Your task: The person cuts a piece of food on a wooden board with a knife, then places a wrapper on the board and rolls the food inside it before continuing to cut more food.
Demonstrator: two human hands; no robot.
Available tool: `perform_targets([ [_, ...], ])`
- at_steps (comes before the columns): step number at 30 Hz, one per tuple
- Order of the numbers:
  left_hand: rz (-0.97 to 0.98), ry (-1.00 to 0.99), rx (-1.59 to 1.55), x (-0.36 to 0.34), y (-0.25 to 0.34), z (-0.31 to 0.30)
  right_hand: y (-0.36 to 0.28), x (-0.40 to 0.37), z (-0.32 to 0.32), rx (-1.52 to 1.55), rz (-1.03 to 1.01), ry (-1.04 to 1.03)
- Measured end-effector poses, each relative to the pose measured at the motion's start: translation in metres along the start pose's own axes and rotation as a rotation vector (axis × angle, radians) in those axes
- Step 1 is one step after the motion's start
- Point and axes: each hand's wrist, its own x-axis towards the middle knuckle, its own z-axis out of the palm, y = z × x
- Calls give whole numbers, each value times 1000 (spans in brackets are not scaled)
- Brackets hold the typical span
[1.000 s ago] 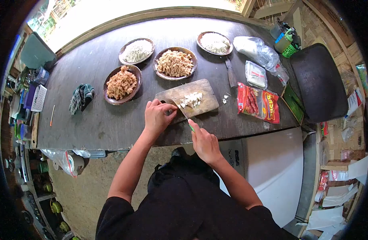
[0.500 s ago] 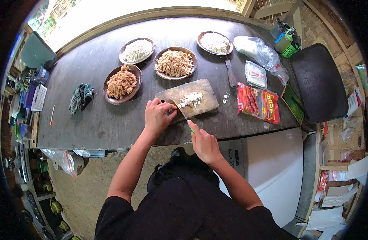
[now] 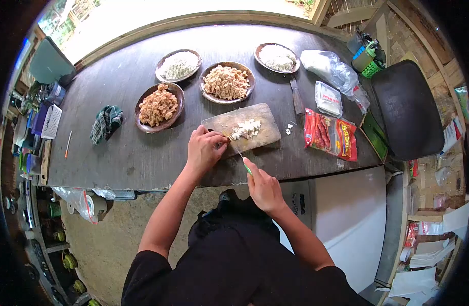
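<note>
My left hand [image 3: 203,152] rests at the left front of the wooden cutting board [image 3: 266,120], fingers curled and pressed on a small brownish piece that they mostly hide. In my right hand [image 3: 265,189] is a knife [image 3: 248,168] with a green handle, gripped in closed fingers. Its thin blade points up and left over the board's front edge, close to my left fingertips. A pile of chopped white pieces [image 3: 246,129] lies on the board just beyond the blade. A few white scraps [image 3: 289,129] are on the table right of the board.
Beyond the board stand a bowl of light-brown pieces [image 3: 226,82], a bowl of darker brown pieces [image 3: 158,107] and two plates of pale food [image 3: 179,66]. To the right lie a red sausage packet [image 3: 330,135], a dark-handled tool [image 3: 297,97] and plastic bags [image 3: 330,69]. A checked cloth [image 3: 106,124] lies left.
The knife and my right hand have shifted slightly down and right, towards me. My left hand stays at the board's left front; the whole view has moved a little.
</note>
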Motion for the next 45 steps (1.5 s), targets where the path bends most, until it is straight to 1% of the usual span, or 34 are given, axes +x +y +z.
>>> perform_targets([
  [5, -5, -32, 38, 1, 0, -4, -2, -1, 0, -2, 9, -10],
  [11, -26, -25, 13, 0, 0, -4, 2, 0, 4, 31, 15, -34],
  [17, -44, -34, 11, 1, 2, -6, -4, 10, 0, -52, 39, -47],
  [19, -48, -32, 8, 1, 3, -6, -10, 12, -6, -71, 82, -77],
  [20, -56, -33, 4, 0, 2, -6, -8, 11, -6, -72, 79, -78],
  [22, -48, -29, 17, 0, 2, -5, -2, 8, -6, 2, 21, 8],
  [25, -41, -37, 39, 0, 2, -6, -1, 1, -4, -29, 20, -49],
  [29, -32, -20, 51, -1, 1, -3, -4, 2, 2, 15, 15, -32],
  [34, -35, -24, 35, -1, 2, -4, -10, 12, -3, -72, 72, -94],
  [40, -49, -15, 34, -1, 3, -6, -1, 6, 1, -56, 13, 0],
  [45, -47, -12, 39, -1, 1, -4, -3, 1, 0, -7, 15, -31],
])
